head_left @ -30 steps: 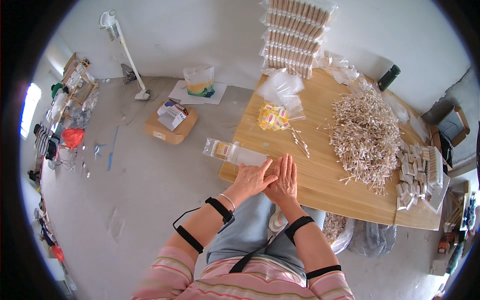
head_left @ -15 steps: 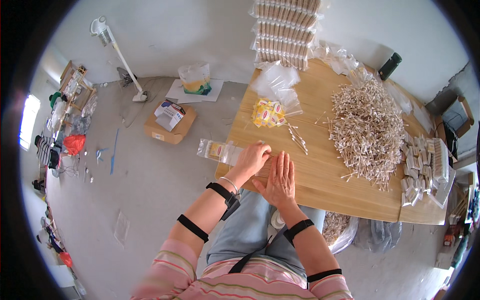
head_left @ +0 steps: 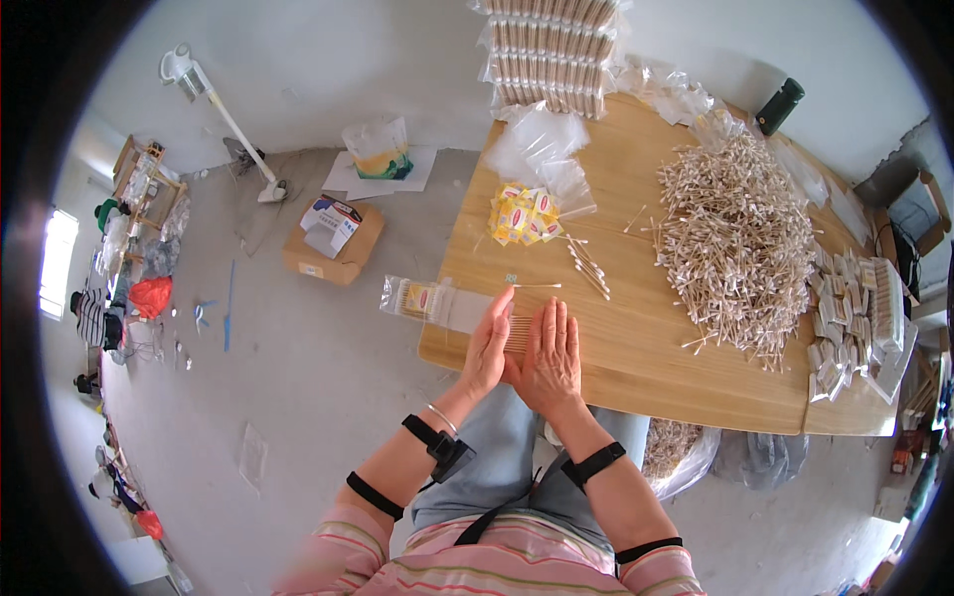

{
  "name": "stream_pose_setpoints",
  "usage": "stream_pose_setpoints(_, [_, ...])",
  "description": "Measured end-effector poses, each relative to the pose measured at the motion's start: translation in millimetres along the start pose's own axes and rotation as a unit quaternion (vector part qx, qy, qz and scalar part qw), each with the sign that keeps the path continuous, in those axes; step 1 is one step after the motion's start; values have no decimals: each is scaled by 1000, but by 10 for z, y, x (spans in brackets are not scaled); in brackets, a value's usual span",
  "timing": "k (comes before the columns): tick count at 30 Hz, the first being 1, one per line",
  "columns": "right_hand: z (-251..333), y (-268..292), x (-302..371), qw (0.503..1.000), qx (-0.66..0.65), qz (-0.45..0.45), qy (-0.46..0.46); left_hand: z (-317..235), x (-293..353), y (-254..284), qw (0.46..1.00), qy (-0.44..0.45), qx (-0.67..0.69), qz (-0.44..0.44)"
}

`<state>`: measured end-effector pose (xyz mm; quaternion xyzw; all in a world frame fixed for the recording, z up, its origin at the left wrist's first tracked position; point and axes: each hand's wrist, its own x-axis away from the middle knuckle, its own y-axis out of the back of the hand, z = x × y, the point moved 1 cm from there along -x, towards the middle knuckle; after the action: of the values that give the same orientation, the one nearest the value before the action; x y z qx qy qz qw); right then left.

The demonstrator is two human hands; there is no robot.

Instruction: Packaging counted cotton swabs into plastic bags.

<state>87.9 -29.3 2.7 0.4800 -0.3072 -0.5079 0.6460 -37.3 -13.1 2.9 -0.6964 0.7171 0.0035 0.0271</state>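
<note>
A flat row of cotton swabs (head_left: 519, 334) lies on the table near its front left edge, between my two hands. My left hand (head_left: 486, 346) stands on edge against the row's left side with its fingers stretched out. On the other side my right hand (head_left: 553, 350) lies flat, fingers straight, partly hiding the swabs. One loose swab (head_left: 538, 286) rests just beyond my left fingertips. Left of my left hand, a clear bag (head_left: 411, 297) with swabs and a yellow card pokes past the table edge, beside an overlapping clear sleeve (head_left: 467, 310).
Farther back lie yellow cards (head_left: 525, 215), a few swabs (head_left: 587, 268) and clear bags (head_left: 542, 149). A large swab heap (head_left: 730, 238) covers the right, with packed bundles (head_left: 835, 323) beside it. Filled packs (head_left: 552, 58) are stacked behind. A cardboard box (head_left: 333, 238) sits on the floor.
My left hand has gone from bent fingers over the swabs to straight fingers along their left side. A single swab now lies ahead of it. My right hand stays flat beside the row.
</note>
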Motion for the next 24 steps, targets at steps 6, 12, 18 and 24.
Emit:
stream_pose_setpoints(6, [90,-5,75,1000,22,8,20,34,-96,13,999,10,49,14])
stream_pose_setpoints(12, [143,24,81,1000,-6,5,8,53,-74,71,996,24,81,33])
stream_pose_setpoints(18, [182,29,54,1000,-9,2,11,15,-46,118,999,8,11,53])
stream_pose_setpoints(24, [216,22,-22,1000,-3,-5,-15,29,-50,88,997,19,73,22])
